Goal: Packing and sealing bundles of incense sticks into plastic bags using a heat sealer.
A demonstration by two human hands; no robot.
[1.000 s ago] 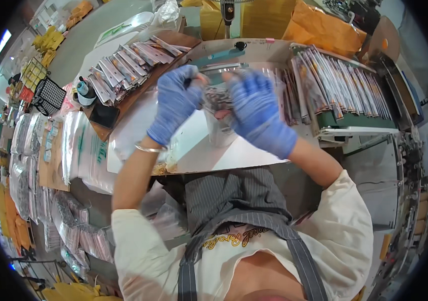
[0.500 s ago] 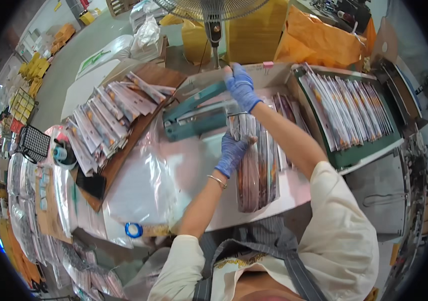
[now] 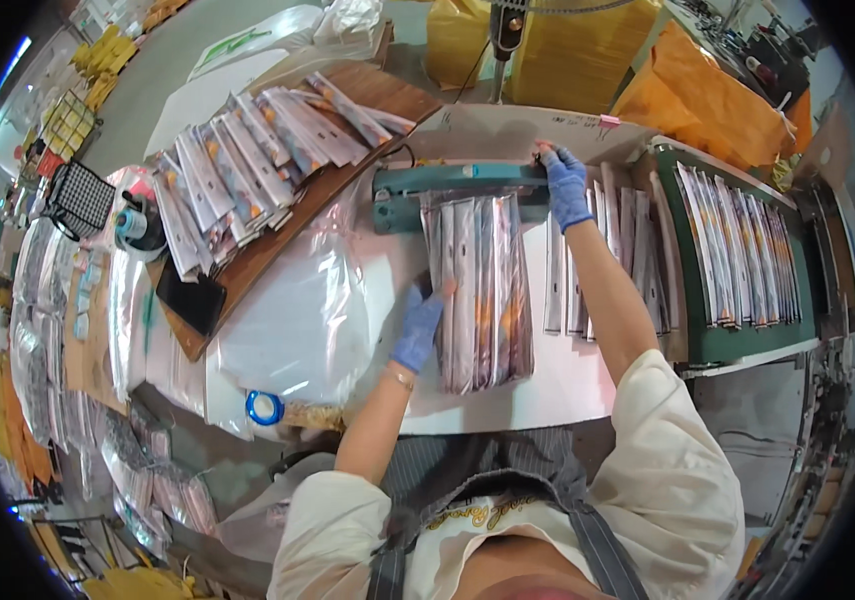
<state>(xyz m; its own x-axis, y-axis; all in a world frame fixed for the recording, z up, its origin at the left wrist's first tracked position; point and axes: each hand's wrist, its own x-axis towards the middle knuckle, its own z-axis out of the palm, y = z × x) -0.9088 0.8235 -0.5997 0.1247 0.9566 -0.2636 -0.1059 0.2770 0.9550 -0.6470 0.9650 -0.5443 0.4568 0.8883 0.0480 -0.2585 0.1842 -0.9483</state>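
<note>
My right hand (image 3: 569, 190), in a blue-purple glove, is closed on the free end of the upper arm of a teal heat sealer (image 3: 462, 178). That arm is down over the open end of a clear bag filled with long flat packets (image 3: 487, 300). At the bag's left edge, my left hand (image 3: 417, 328), gloved alike, holds the bag; the thumb lies on top and the other fingers are partly hidden. More of the same slim packets (image 3: 582, 260) stand just right of the bag, under my right forearm.
A wooden board (image 3: 247, 285) at left bears a pile of loose packets (image 3: 237, 170) and a black phone (image 3: 192, 300). Clear plastic bags (image 3: 297, 310) lie before it, near a blue ring (image 3: 265, 407). At right, a green-lined box (image 3: 747, 345) holds a row of packets.
The sealer's raised arm has come down under my right hand. The filled bag now lies flatter with its end at the sealer, and my left hand has shifted to its left edge. The view has shifted.
</note>
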